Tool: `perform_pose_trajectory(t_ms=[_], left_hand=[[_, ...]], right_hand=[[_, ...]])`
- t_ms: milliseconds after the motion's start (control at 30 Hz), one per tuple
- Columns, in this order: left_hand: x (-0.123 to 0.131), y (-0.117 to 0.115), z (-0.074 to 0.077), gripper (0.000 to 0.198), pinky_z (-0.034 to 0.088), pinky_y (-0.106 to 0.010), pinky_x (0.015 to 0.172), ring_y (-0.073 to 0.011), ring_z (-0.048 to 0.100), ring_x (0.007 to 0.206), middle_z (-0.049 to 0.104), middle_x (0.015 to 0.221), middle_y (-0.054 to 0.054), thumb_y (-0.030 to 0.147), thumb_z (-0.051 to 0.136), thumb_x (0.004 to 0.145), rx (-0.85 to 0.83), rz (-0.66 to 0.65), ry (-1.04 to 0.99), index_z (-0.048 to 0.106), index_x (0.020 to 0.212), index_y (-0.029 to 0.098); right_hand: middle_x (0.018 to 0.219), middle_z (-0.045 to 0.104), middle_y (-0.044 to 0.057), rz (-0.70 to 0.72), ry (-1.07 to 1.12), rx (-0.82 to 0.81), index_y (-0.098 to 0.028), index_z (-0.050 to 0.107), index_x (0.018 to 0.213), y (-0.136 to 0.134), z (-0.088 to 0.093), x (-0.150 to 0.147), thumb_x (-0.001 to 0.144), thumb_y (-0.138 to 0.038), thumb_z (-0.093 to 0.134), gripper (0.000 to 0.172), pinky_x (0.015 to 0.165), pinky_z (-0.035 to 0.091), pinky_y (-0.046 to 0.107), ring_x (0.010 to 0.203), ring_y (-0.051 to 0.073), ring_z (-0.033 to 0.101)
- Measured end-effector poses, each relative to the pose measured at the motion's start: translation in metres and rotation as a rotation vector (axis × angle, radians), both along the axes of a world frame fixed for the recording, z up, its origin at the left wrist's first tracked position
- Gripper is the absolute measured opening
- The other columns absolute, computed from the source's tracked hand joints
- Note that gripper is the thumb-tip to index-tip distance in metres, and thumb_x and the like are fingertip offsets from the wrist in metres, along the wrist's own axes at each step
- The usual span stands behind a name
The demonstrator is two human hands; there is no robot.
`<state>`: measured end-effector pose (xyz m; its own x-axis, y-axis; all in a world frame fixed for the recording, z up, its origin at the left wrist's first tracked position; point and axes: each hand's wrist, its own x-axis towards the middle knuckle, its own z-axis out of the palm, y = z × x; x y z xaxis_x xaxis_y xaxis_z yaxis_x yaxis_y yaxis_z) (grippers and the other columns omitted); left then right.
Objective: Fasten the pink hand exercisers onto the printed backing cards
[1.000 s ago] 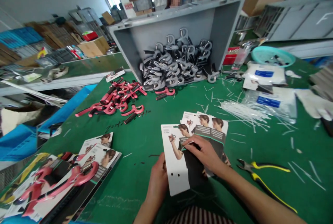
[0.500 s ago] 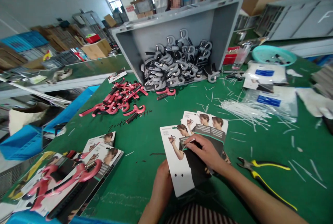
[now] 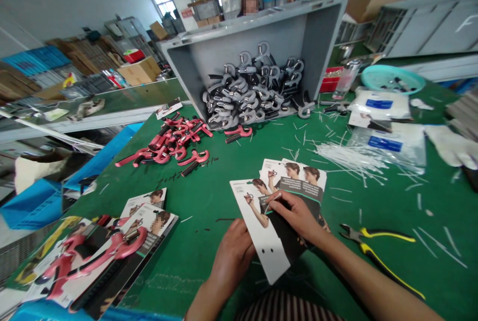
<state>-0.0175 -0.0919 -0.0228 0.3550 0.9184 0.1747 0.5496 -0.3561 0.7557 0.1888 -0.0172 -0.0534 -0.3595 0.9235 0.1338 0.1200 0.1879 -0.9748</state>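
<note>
A printed backing card (image 3: 274, 249), white and dark with two punched holes near its lower end, is tilted above the green table in front of me. At its left edge is my left hand (image 3: 233, 249), fingers curled in under the card and partly hidden by it. Over the card's dark side my right hand (image 3: 297, 214) pinches a thin white cable tie (image 3: 274, 198) between thumb and finger. More backing cards (image 3: 272, 169) lie fanned out just behind. To the right rest yellow-and-black cutting pliers (image 3: 364, 239), jaws apart.
A grey crate (image 3: 257, 30) on its side holds many grey hand grips (image 3: 242, 94). Pink hand grips (image 3: 175, 137) are heaped left of it. Carded pink grips (image 3: 108, 256) are stacked front left. Loose cable ties (image 3: 349, 159) and plastic bags (image 3: 392, 142) lie right. A person (image 3: 249, 0) is behind the crate.
My left hand has come up and out from behind the card, showing more of its back. The card's lower end has swung right. My right hand has shifted slightly.
</note>
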Motion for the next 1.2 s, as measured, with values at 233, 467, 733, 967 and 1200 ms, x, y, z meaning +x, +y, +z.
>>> perform_pose_trajectory(t_ms=[233, 467, 733, 967, 1200], left_hand=[[0.016, 0.019, -0.022, 0.021, 0.05, -0.032, 0.081, -0.024, 0.067, 0.087, 0.075, 0.095, -0.008, 0.014, 0.058, 0.084, -0.13, 0.063, -0.129, 0.077, 0.087, 0.023], [0.029, 0.031, -0.024, 0.007, 0.048, -0.027, 0.065, -0.0197, 0.059, 0.06, 0.066, 0.061, -0.004, 0.014, 0.068, 0.071, -0.235, 0.287, -0.175, 0.072, 0.07, 0.02], [0.029, 0.027, -0.011, 0.026, 0.052, -0.033, 0.087, -0.0239, 0.067, 0.094, 0.073, 0.104, -0.011, 0.016, 0.055, 0.084, -0.115, 0.122, 0.005, 0.07, 0.104, 0.017], [0.028, 0.037, -0.012, 0.015, 0.05, -0.026, 0.066, -0.0174, 0.063, 0.066, 0.071, 0.078, -0.007, 0.014, 0.058, 0.081, -0.142, 0.064, 0.223, 0.07, 0.091, 0.015], [0.023, 0.032, -0.003, 0.014, 0.052, -0.03, 0.076, -0.02, 0.063, 0.076, 0.071, 0.085, -0.009, 0.012, 0.058, 0.08, -0.009, 0.079, 0.112, 0.07, 0.085, 0.016]], right_hand=[[0.092, 0.066, 0.003, 0.019, 0.032, -0.024, -0.022, 0.065, 0.097, 0.0, 0.003, 0.002, 0.096, -0.04, 0.052, 0.022, 0.082, 0.047, 0.03, 0.087, 0.02, 0.061], [0.095, 0.066, 0.003, 0.128, -0.011, -0.004, -0.022, 0.066, 0.097, -0.002, 0.005, 0.006, 0.095, -0.039, 0.055, 0.02, 0.082, 0.045, 0.03, 0.089, 0.019, 0.061], [0.092, 0.064, 0.002, 0.074, 0.067, -0.067, -0.022, 0.063, 0.098, 0.001, -0.006, 0.007, 0.095, -0.041, 0.056, 0.021, 0.078, 0.045, 0.028, 0.086, 0.018, 0.059], [0.09, 0.063, 0.002, 0.068, 0.065, -0.025, -0.022, 0.063, 0.098, -0.001, 0.001, 0.004, 0.096, -0.034, 0.054, 0.016, 0.08, 0.044, 0.028, 0.085, 0.017, 0.058], [0.088, 0.063, 0.004, 0.111, 0.09, -0.038, -0.021, 0.07, 0.106, -0.001, 0.002, 0.006, 0.1, -0.032, 0.045, 0.027, 0.074, 0.045, 0.027, 0.08, 0.016, 0.059]])
